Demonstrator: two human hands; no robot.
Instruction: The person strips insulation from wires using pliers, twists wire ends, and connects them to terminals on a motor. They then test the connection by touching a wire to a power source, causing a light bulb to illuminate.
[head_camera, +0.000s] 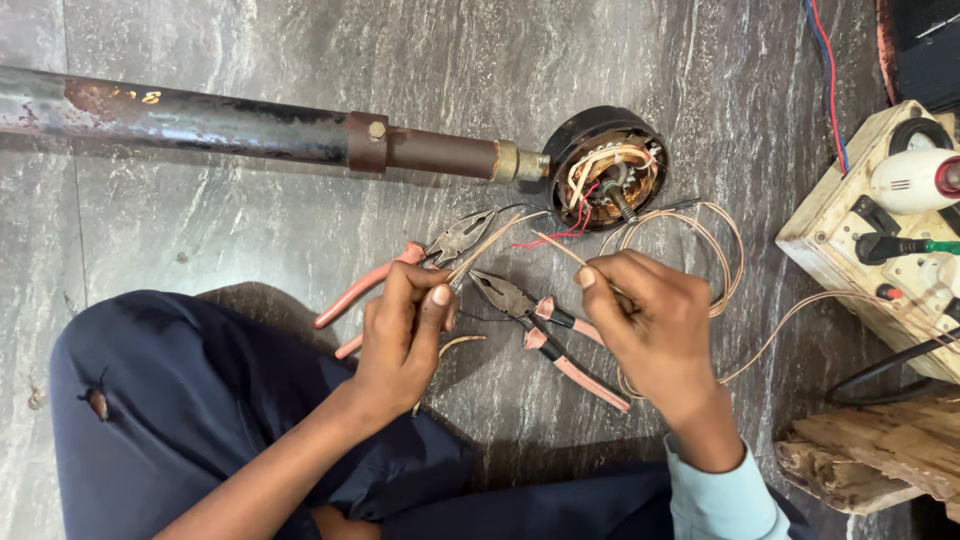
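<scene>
Down on grey stone floor (250, 220), laid largest first: long rusty dark pipe (200, 125) across the top, ending in a round motor housing (607, 165) with copper windings and red leads showing in its open face. Over at right, a cream switch board (850, 240) with plugs and cables, rough wooden blocks (870, 455) below it. Nearer the knees, dark blue trousers (180, 400). Between the hands, two pairs of pliers with pinkish handles: combination pliers (440, 250) just behind the left hand, long-nose pliers (540, 320) lying between both hands. Looped round the right side, thin tan wire (715, 250) running from the motor. Left hand (400, 335) closed narrowly, thumb and fingers pinching one strand of that wire. Right hand (645, 320) likewise pinched shut on another strand, its stiff end sticking up-left toward the motor. Both hands just below the housing, well apart from the pipe
</scene>
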